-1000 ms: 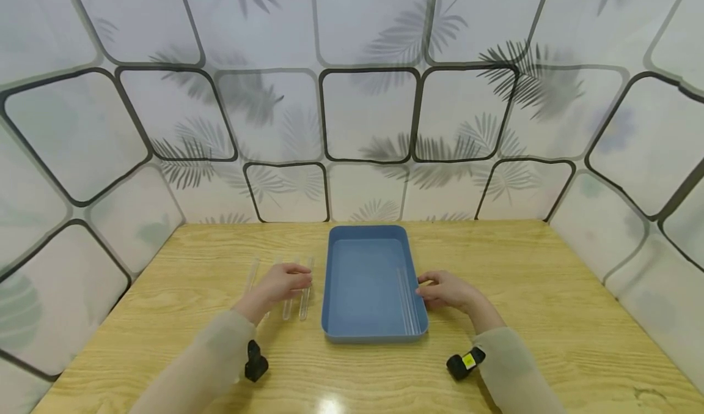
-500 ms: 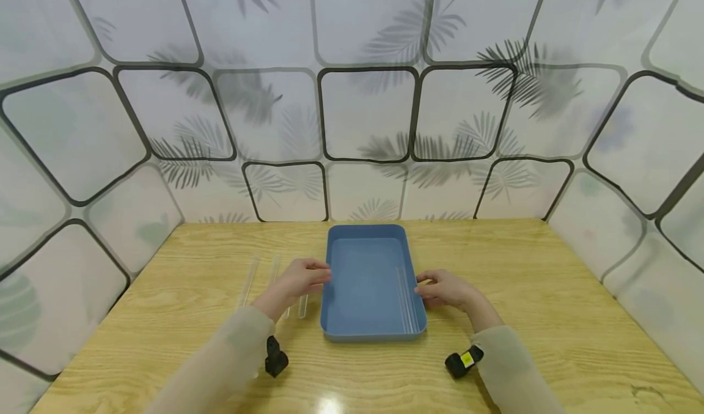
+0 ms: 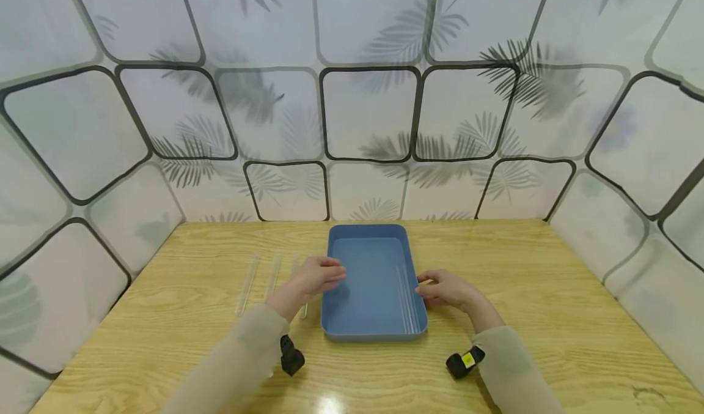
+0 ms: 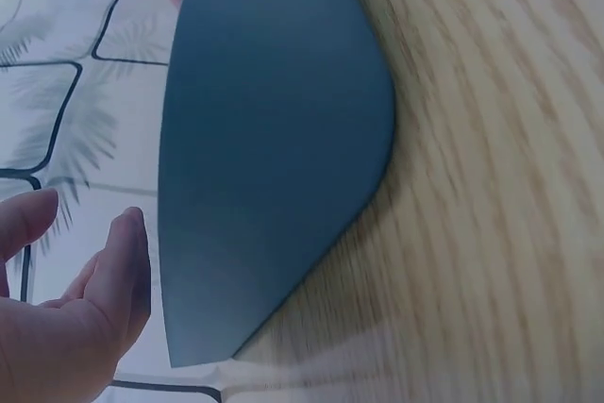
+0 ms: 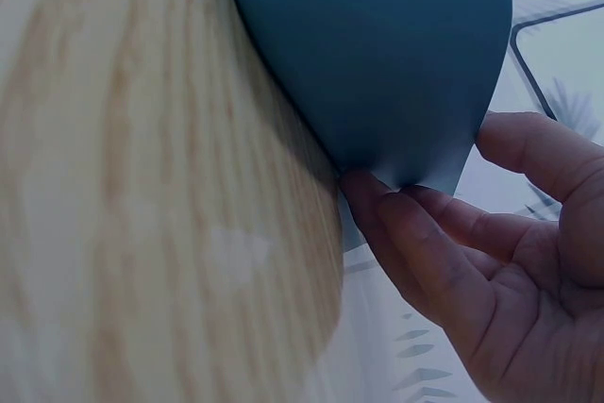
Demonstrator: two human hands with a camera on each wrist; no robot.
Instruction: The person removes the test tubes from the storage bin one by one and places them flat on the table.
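Note:
A blue rectangular tray stands on the wooden table. Along its right inner side lie several thin clear tubes. My left hand hovers over the tray's left rim; the left wrist view has its thumb and fingers apart, with nothing visible between them. With my right hand I hold the tray's right side: in the right wrist view the thumb is at the rim and curled fingers press the outer wall. Left of the tray lie several more clear tubes, some partly hidden behind the left hand and forearm.
The wooden table extends on both sides of the tray. A patterned white curtain stands behind the table and along its sides. Each wrist wears a small black camera.
My left hand has moved right, from above the loose tubes to above the tray's left rim. The tubes it covered are partly visible again. My right hand and the tray have stayed put.

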